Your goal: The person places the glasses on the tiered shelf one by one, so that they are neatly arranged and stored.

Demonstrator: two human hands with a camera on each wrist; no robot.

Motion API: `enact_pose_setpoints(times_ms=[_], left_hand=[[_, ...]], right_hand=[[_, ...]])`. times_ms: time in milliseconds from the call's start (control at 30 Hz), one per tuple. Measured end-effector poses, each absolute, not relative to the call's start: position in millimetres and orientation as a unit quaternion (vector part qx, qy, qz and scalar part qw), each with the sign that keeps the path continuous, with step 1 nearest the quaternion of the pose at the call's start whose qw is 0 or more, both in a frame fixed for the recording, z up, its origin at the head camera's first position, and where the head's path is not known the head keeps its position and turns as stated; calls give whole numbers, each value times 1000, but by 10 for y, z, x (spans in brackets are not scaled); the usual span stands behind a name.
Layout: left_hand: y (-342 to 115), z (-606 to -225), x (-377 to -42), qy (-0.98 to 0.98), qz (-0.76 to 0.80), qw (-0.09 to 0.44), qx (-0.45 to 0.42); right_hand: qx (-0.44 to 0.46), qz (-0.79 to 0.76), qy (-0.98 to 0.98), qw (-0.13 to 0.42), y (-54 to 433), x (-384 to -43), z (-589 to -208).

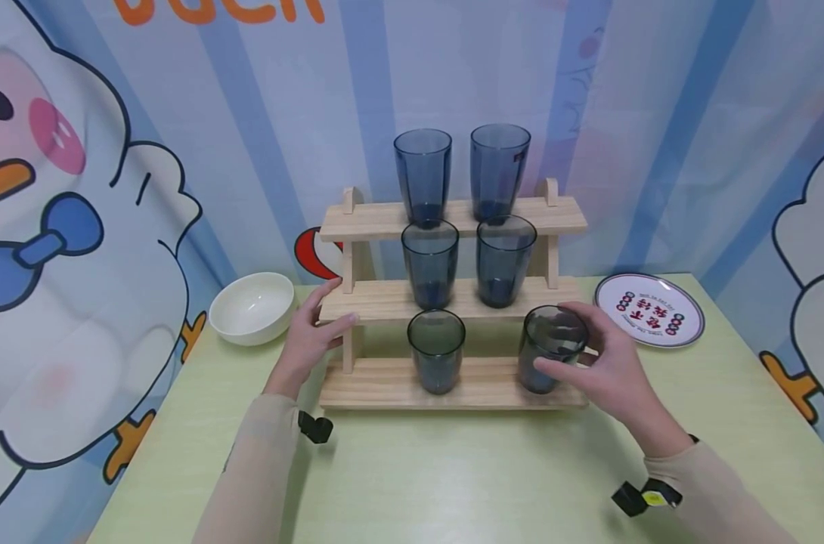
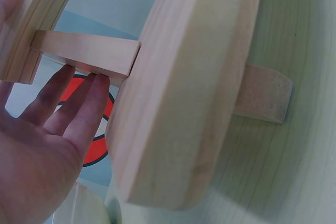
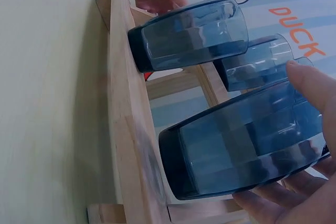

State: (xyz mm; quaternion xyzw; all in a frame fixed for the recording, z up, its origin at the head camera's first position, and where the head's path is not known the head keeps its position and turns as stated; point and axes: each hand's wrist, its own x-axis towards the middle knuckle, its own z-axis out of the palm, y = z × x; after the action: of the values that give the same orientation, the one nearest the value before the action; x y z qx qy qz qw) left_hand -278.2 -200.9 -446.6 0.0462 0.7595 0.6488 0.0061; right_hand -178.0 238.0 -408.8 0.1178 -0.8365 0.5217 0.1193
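A three-tier wooden rack (image 1: pixel 385 385) carries blue-grey drinking glasses, two on each tier. My right hand (image 1: pixel 605 363) grips the glass (image 1: pixel 543 363) at the right of the bottom tier, thumb in front and fingers round its far side. In the right wrist view that glass (image 3: pixel 236 145) has its dark base close over the board. A second bottom-tier glass (image 1: pixel 437 355) stands left of it. My left hand (image 1: pixel 310 336) holds the rack's left side at the middle tier. Seen from the left wrist, its fingers (image 2: pixel 97 95) touch the upright post (image 2: pixel 86 51) and the thumb lies on the board.
A white bowl (image 1: pixel 252 310) sits left of the rack, and a printed plate (image 1: pixel 650 310) lies to its right on the pale green table (image 1: pixel 453 476). Two glasses stand on the top tier, two on the middle. A duck-patterned curtain (image 1: pixel 283 113) hangs behind.
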Motion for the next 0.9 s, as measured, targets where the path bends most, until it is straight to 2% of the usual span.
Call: enact_pose_setpoints(times_ms=[900], left_hand=[[-2010,-4463,-2797,761,647,12,37]], right_hand=[[163,558,-809,85,2129,-1873,-4211]])
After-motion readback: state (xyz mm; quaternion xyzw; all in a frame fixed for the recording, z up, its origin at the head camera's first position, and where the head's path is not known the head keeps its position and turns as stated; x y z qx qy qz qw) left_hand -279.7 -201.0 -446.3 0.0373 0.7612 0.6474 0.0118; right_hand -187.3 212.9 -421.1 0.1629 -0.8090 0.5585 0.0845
